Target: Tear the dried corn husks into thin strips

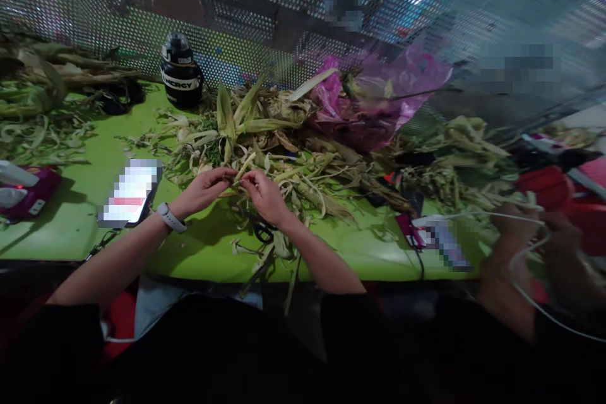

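Observation:
Over the near part of the green table, my left hand (211, 187) and my right hand (266, 196) meet with their fingers pinched. Between them is a pale yellow-green strip of corn husk (245, 166), pointing up and away from me. Both hands appear closed on it, though the fingers hide its lower end. Just beyond lies a heap of corn husks (279, 123), with broad leaves standing up and thin curled shreds around them. More loose husk strips (283, 245) hang near my right forearm at the table's front edge. A pale watch band circles my left wrist.
A lit phone (130, 192) lies left of my left hand. A black bottle (181, 72) stands behind it, and a pink plastic bag (364, 107) rests on the husks. At right are a second phone (447, 243), a white cable and a co-worker's hands (514, 233).

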`<state>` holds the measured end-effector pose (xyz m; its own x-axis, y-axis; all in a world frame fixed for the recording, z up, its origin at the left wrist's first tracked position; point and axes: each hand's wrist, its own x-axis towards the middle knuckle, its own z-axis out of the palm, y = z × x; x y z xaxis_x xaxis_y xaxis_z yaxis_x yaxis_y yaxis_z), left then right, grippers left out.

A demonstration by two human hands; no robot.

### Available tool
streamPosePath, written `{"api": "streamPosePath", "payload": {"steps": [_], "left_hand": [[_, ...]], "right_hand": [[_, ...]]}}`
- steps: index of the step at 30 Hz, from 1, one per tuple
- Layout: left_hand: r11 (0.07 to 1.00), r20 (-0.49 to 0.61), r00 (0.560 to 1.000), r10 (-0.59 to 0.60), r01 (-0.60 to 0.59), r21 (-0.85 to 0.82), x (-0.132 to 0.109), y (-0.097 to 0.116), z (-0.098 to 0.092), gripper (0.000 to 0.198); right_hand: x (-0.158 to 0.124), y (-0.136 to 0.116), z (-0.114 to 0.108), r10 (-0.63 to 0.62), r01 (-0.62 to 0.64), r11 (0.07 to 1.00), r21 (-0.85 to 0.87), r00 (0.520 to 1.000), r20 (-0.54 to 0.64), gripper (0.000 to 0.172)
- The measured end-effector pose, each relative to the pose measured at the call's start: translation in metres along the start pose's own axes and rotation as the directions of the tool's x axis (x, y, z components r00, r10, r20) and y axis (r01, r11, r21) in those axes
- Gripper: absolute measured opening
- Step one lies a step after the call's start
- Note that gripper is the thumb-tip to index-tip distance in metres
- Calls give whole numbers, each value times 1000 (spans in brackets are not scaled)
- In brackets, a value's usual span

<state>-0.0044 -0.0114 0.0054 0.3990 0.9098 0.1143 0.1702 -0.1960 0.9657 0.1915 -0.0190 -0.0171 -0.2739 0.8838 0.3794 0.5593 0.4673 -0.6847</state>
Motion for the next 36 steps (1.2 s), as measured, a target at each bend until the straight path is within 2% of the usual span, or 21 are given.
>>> {"api": "streamPosePath", "payload": {"steps": [3,5,10,14,16,19,24,30,33,36], "left_hand": [[969,-8,995,-101,96,-228,-1,-1,3,24],[937,-7,992,-126,116,-328,-1,-3,6,24],[898,-16,992,-123,104,-427,-2,-4,13,34],[855,0,990,-141,121,-504,-3,-2,15,31],[852,14,991,-134,123,-510,-3,-1,15,31],[898,-2,994,-105,94,-430,-3,-2,15,35],[953,-23,999,-47,38,-302,-3,-3,12,37],[946,-50,997,-60,40,-321,-2,-3,11,37],[936,-71,994,-84,54,-348,0,-3,11,37],[932,-143,986,-91,34,-361,1,-6,9,37]], "right_hand": [[0,-5,-1,81,-87,985,149,996,42,30],[0,-6,1,103,-113,965,237,993,55,30],[-1,-6,8,190,-224,855,467,975,120,32],[-1,-8,9,199,-244,813,528,970,141,33],[-1,-8,9,192,-237,810,537,971,140,32],[0,-8,11,200,-238,797,555,971,129,32],[-1,-13,12,259,-289,713,639,955,142,35],[0,-13,12,297,-360,638,681,931,214,38],[1,-13,11,312,-371,653,660,926,212,37],[-1,-14,10,293,-334,747,574,941,166,41]]}}
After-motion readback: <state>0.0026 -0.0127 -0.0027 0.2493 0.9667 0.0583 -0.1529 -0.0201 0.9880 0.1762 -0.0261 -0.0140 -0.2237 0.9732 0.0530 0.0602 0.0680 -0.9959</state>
